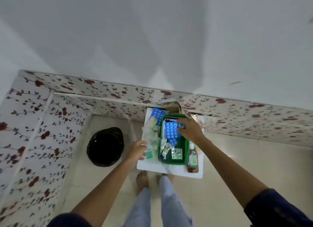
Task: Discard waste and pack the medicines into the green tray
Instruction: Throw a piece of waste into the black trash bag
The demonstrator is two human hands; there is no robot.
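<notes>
The green tray (186,147) stands on a small white table (171,170) and holds a blue blister pack (171,132), a silver blister strip (176,153) and clear wrappers. My right hand (190,130) is over the tray's far end, fingers closed on a small blue item (181,125). My left hand (138,149) is at the table's left edge, gripping a white and green medicine box (149,153). A second blue blister pack (158,115) and crumpled wrappers (150,133) lie left of the tray. A brown syrup bottle (193,160) lies right of it.
A black-lined waste bin (105,146) stands on the floor left of the table. Floral wall panels close in the left and far sides. A silver foil strip (198,119) lies at the table's far right corner. My feet are just under the table's near edge.
</notes>
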